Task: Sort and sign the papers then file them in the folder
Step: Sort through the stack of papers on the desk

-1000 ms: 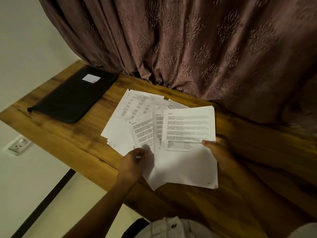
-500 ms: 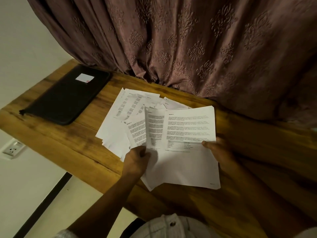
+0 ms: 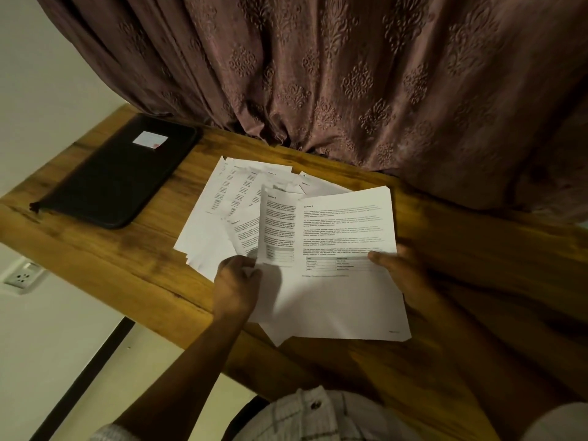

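The left hand [image 3: 237,286] pinches the curled white printed sheet [image 3: 276,224], which lies directly left of the white top page [image 3: 343,300] pinched by the right hand [image 3: 397,272].

One head-worn camera looks steeply down, close over the table [image 3: 95,259].
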